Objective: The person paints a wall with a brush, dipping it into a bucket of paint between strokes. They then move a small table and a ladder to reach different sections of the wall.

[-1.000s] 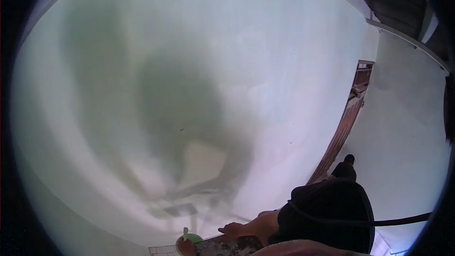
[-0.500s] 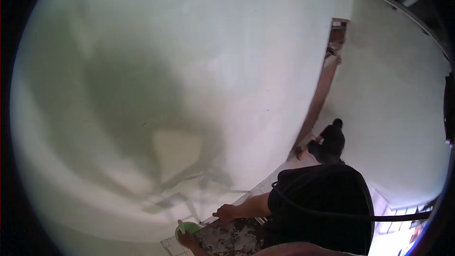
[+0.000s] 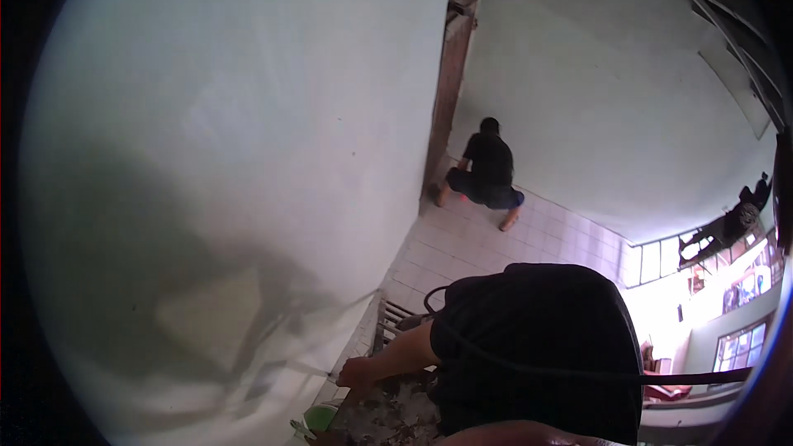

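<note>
Low in the view, a green bowl (image 3: 320, 417) with a pale strip at its rim is beside the wall. My left hand (image 3: 318, 439), mostly cut off by the bottom edge, appears to grip the bowl. My right hand (image 3: 355, 372) reaches left from a black sleeve, close to the foot of the wall. Its fingers look curled, but anything inside them is too small to make out. A dark, pale-blotched surface (image 3: 396, 415) lies beneath my right forearm.
A pale wall (image 3: 273, 99) with a large shadow fills the left. Another person (image 3: 489, 167) in dark clothes squats on the tiled floor (image 3: 446, 239), near a brown door frame (image 3: 450, 74). A slatted item (image 3: 392, 320) stands near my forearm. A black cable (image 3: 694, 378) crosses at right.
My view has swung right, so the wall corner and the squatting person sit further left and more floor shows. The bowl and both hands appear lower and slightly further left.
</note>
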`<state>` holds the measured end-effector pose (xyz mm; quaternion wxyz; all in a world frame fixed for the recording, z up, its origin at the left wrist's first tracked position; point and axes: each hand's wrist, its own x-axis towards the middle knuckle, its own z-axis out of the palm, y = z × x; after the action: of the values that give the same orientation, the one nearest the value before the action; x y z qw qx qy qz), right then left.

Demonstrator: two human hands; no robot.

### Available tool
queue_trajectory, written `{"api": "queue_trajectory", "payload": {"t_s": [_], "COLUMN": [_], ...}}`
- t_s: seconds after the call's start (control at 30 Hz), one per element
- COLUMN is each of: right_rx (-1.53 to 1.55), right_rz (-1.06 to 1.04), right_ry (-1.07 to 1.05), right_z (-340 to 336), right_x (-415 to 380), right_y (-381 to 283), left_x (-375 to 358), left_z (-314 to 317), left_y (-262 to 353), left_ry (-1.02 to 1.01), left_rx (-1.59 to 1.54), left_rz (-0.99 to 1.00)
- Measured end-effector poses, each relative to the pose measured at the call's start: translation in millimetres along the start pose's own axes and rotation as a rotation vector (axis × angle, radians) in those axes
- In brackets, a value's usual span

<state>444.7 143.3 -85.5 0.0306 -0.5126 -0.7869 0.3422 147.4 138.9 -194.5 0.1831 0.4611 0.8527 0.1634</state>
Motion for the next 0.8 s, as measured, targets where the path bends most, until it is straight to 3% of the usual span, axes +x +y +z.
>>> {"api": "queue_trajectory", "payload": {"t_s": [0.3,0.37,0.8], "right_rx": [0.044,0.043,0.099], "right_rz": [0.029,0.018,-0.016], "right_ry": [-0.004,-0.013,0.005], "right_z": [14.3,1.7,12.0], "right_x": [15.9,7.8,16.4], "right_y": [15.1,11.1,25.7], "left_x": [15.3,12.6,9.3], "left_z": [-8.6,-18.5,-65.1], "left_y": [-2.3,5.6,9.0], "left_ry": [-0.023,-0.196,-0.149], "left_rx": [0.004,-0.374,-0.101], "left_rz": [-0.171,-0.328,-0.239]}}
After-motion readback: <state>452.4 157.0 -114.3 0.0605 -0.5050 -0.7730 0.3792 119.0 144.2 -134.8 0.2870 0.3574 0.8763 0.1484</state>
